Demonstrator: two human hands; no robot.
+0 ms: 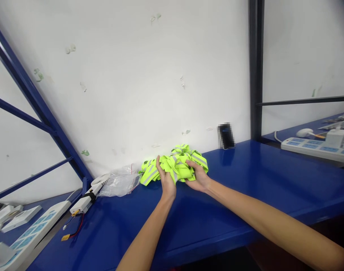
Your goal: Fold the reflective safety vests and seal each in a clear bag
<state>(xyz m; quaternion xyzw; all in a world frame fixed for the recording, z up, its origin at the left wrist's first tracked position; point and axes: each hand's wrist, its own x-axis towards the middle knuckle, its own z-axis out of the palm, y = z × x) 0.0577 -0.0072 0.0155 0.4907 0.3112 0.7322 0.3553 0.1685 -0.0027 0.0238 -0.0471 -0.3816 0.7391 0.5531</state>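
Note:
A bunched heap of neon yellow straps with grey reflective stripes (180,165) lies on the blue table (231,188), close to the white wall. My left hand (166,181) grips the near side of the heap, its thumb raised and the other fingers hidden beneath or behind the straps. From the right, my right hand (199,178) holds the same bundle, thumb on top and fingers under its edge. Some straps spread out to the left and behind, beyond both hands.
Left of the straps lie clear plastic bags (119,183) and a white device with wires (83,203). A phone (226,136) leans on the wall. Power strips (33,233) sit at far left and right (315,147). Blue frame bars (44,109) rise at left.

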